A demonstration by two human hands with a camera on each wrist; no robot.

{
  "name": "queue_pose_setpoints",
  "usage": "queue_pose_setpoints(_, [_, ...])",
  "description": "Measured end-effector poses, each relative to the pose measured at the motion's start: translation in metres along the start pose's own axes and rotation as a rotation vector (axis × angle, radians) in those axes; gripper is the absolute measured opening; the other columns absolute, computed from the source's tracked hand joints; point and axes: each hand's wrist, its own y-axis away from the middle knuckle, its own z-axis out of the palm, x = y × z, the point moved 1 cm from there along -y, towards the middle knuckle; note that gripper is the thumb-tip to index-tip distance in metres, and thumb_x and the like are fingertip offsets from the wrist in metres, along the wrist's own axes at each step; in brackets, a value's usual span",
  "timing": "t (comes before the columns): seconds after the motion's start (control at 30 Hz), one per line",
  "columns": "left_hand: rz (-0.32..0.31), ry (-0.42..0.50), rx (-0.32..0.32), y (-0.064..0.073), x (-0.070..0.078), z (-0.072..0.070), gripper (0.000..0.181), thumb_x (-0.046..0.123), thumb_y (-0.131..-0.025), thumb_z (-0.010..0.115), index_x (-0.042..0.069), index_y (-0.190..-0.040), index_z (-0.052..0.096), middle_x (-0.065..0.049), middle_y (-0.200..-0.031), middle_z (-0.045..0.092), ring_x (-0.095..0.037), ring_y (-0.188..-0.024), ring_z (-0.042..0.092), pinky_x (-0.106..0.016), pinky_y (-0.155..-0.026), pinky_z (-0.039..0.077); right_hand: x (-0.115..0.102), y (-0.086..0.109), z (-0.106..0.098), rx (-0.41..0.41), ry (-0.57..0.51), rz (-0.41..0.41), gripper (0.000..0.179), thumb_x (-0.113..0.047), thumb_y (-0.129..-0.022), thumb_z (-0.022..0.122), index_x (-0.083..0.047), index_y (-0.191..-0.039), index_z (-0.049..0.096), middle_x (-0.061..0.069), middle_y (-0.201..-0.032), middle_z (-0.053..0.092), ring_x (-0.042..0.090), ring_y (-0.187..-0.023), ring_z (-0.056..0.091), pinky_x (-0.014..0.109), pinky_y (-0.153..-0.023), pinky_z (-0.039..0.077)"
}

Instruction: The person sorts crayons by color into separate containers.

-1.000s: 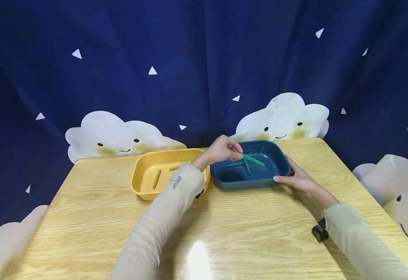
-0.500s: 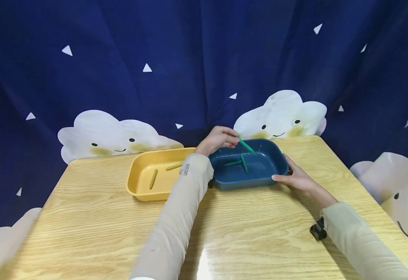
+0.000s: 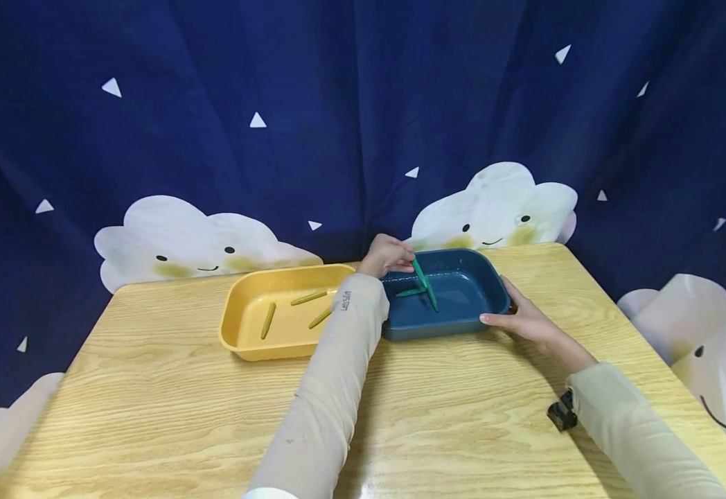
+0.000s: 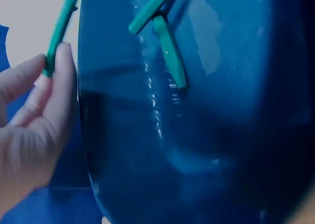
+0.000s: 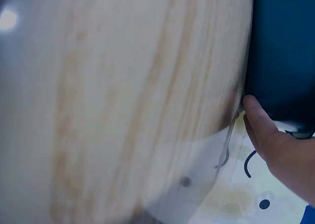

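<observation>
My left hand [image 3: 389, 254] pinches one end of a green stick [image 4: 61, 27] between thumb and fingers, at the far left rim of a dark blue basin [image 3: 463, 322]. The held stick slants down over the basin. Two more green sticks lie crossed on the basin floor; one of them, a faceted stick with a tapered tip [image 4: 171, 54], shows in the left wrist view. My right hand [image 3: 521, 319] grips the basin's front right corner, thumb against the front wall. Its other fingers are mostly hidden behind the right side.
A yellow basin [image 3: 247, 352] stands left of the blue one, with yellow sticks [image 3: 268, 320] in it; my left sleeve covers its right part. Both basins rest on a wooden table [image 3: 170, 409] near its far edge, before a dark blue curtain [image 3: 300, 83].
My left hand has risen leftward with the green stick, then dipped slightly. The stick has swung from pointing right to pointing steeply down. My right hand keeps its hold on the blue basin.
</observation>
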Motion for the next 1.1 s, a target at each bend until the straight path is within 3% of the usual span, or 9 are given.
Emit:
queue_pose_setpoints(0.2, [-0.079, -0.150, 0.128, 0.000, -0.001, -0.003, 0.029, -0.008, -0.081, 0.060, -0.011, -0.108, 0.053, -0.019, -0.093, 0.061, -0.027, -0.075, 0.066, -0.029, -0.064, 0.054, -0.003, 0.001, 0.003, -0.005, -0.002, -0.004, 0.101, -0.019, -0.083, 0.067, -0.011, -0.145, -0.011, 0.027, -0.148, 0.000, 0.045, -0.130, 0.015, 0.056, -0.102, 0.021])
queue_pose_setpoints(0.33, [-0.074, -0.183, 0.160, 0.006, 0.001, -0.007, 0.025, -0.005, -0.081, 0.062, -0.010, -0.105, 0.056, -0.019, -0.094, 0.063, -0.028, -0.080, 0.066, -0.029, -0.062, 0.054, -0.002, -0.001, 0.003, -0.003, -0.008, 0.002, 0.101, -0.021, -0.083, 0.068, -0.013, -0.146, -0.011, 0.027, -0.148, 0.001, 0.045, -0.130, 0.015, 0.056, -0.101, 0.021])
queue_pose_setpoints(0.63, [0.066, -0.140, 0.074, 0.035, 0.001, -0.019, 0.017, -0.001, -0.082, 0.062, -0.010, -0.096, 0.063, -0.027, -0.098, 0.063, -0.021, -0.060, 0.062, -0.034, -0.067, 0.054, -0.001, -0.005, 0.001, -0.001, 0.002, 0.017, 0.103, -0.024, -0.082, 0.068, -0.014, -0.145, -0.012, 0.026, -0.148, 0.001, 0.044, -0.131, 0.013, 0.056, -0.102, 0.020])
queue_pose_setpoints(0.8, [0.108, -0.118, 0.026, 0.048, -0.004, -0.026, 0.015, 0.001, -0.083, 0.062, -0.009, -0.095, 0.062, -0.027, -0.099, 0.062, -0.017, -0.058, 0.060, -0.035, -0.068, 0.054, -0.002, -0.005, 0.000, -0.002, 0.009, 0.023, 0.102, -0.023, -0.082, 0.068, -0.013, -0.145, -0.012, 0.027, -0.147, 0.002, 0.045, -0.131, 0.014, 0.057, -0.102, 0.020])
queue_pose_setpoints(1.0, [0.150, -0.073, -0.013, 0.065, -0.011, -0.031, 0.016, 0.001, -0.084, 0.062, -0.009, -0.096, 0.062, -0.029, -0.096, 0.062, -0.015, -0.056, 0.058, -0.030, -0.060, 0.054, 0.000, -0.003, 0.000, -0.009, -0.007, 0.013, 0.101, -0.022, -0.083, 0.067, -0.014, -0.145, -0.012, 0.028, -0.147, 0.002, 0.046, -0.130, 0.016, 0.056, -0.100, 0.025])
queue_pose_setpoints(1.1, [0.183, -0.076, -0.020, 0.074, -0.014, -0.034, 0.015, 0.001, -0.085, 0.061, -0.009, -0.095, 0.062, -0.026, -0.087, 0.063, -0.015, -0.054, 0.057, -0.028, -0.056, 0.054, 0.003, -0.003, 0.000, -0.005, -0.018, 0.011, 0.101, -0.022, -0.083, 0.067, -0.014, -0.145, -0.012, 0.027, -0.147, 0.001, 0.046, -0.130, 0.016, 0.055, -0.100, 0.024])
